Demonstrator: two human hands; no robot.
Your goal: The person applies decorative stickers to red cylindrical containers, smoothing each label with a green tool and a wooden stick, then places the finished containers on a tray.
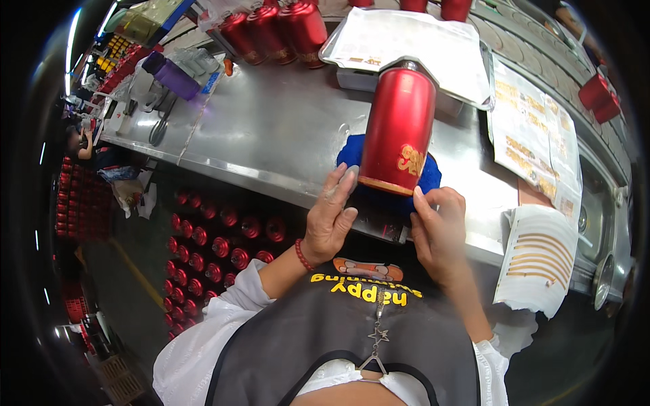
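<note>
A shiny red metal bottle (399, 122) lies on a blue cloth (349, 147) at the bench's front edge, its base toward me. It carries a gold decal (410, 160) and a thin gold band (386, 186) round the base edge. My left hand (330, 220) is open beside the base's left side, fingers stretched toward the bottle and cloth. At the base's right corner my right hand (439, 227) is closed, thumb and forefinger together by the end of the band. Whatever is between those fingertips is too small to make out.
Decal sheets (535, 128) and a sheet of curved gold strips (538, 257) lie at right. Behind the bottle sits a paper-covered tray (406, 37). Red bottles (274, 34) and a purple bottle (172, 76) stand farther left. Several red bottles (220, 247) fill the floor below; a person (84, 139) is far left.
</note>
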